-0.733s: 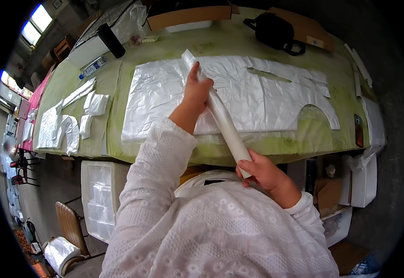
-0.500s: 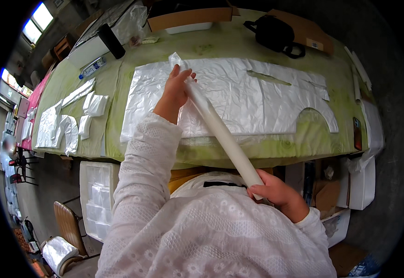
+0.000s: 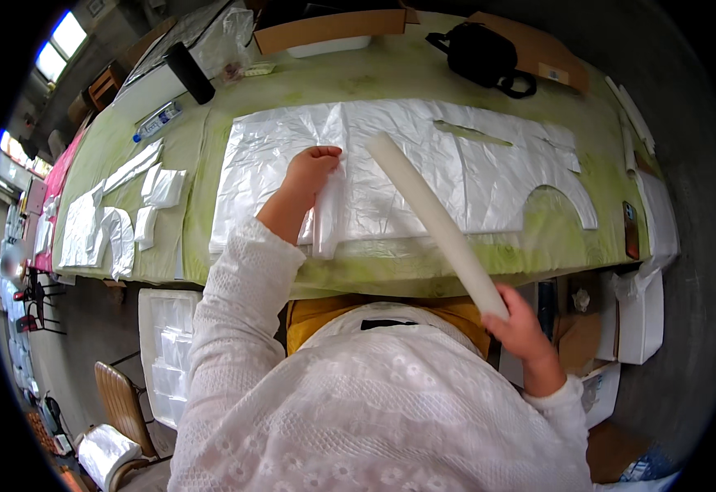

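Note:
My left hand is closed on a narrow strip of clear plastic film, which hangs down over the near edge of a plastic sheet. In my right hand is the near end of a long white tube. The tube slants up and left, its far end over the sheet and apart from my left hand. Beneath both lies the large, wrinkled, whitish plastic sheet, spread flat in layers, with a slit and a curved cut-out toward its right side.
Smaller folded plastic pieces lie on the left of the green-covered table. Farther back are a water bottle, a black cylinder, a cardboard box and a black bag. A phone rests near the right edge.
The tube's far end has come away from the film in my left hand. My right hand has moved right with the tube; my left hand has lowered slightly, keeping the film strip.

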Tool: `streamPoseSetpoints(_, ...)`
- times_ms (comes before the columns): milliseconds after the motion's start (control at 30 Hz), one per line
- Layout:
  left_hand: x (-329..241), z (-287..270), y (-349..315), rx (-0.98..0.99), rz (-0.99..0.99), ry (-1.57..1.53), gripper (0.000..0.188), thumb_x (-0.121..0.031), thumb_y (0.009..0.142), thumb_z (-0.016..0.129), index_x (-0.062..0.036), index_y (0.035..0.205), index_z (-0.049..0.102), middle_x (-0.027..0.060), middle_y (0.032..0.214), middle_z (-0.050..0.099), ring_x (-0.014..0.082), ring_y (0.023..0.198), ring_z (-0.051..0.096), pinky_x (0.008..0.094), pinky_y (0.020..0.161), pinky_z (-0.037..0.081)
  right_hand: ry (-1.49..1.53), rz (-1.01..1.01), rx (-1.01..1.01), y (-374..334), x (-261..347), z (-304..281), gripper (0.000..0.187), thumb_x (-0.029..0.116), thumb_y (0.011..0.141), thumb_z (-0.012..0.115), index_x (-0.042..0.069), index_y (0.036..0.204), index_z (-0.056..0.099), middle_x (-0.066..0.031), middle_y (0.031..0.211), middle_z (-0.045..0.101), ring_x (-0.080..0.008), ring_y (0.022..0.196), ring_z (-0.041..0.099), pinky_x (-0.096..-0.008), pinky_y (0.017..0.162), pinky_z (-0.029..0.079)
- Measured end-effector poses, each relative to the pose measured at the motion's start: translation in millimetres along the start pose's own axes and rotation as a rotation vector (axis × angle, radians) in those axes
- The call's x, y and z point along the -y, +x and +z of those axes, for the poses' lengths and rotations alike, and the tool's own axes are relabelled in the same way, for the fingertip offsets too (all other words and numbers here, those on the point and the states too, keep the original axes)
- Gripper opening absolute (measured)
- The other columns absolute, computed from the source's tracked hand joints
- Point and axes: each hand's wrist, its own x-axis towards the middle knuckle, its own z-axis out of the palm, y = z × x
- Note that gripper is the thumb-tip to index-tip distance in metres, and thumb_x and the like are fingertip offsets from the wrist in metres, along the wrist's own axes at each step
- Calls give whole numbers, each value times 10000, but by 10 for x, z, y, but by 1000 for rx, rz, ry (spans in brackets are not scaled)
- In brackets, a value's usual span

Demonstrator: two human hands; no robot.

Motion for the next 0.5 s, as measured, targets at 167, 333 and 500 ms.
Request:
streamPoseSetpoints(167, 26, 77, -228, 53, -50, 70, 204, -20, 896, 653, -8, 1098, 675, 61, 953, 677, 155, 841, 633, 315, 738, 534, -419, -391, -128, 774, 464, 107, 492, 258, 897, 731, 18, 1298, 578, -187, 1066, 690, -345, 974, 674, -409, 867, 533)
streamPoseSetpoints(333, -28, -53, -562, 94, -57, 287, 201, -61, 888, 690, -11, 1082, 690, 49, 947, 693, 144, 841, 640, 299, 728, 527, -766, -462, -152, 1167, 299, 124, 519, 363, 896, 684, 32, 1285, 590, -193, 1047, 687, -397, 971, 660, -477, 833, 533)
streamPoseSetpoints(500, 142, -363, -1323, 277, -253, 360, 194, -121, 901, 742, -43, 1076, 713, 12, 927, 689, 86, 841, 616, 265, 724, 516, -841, -322, -230, 1197, 330, -18, 507, 362, 904, 674, 54, 1296, 585, -187, 1058, 690, -392, 978, 663, -467, 836, 539)
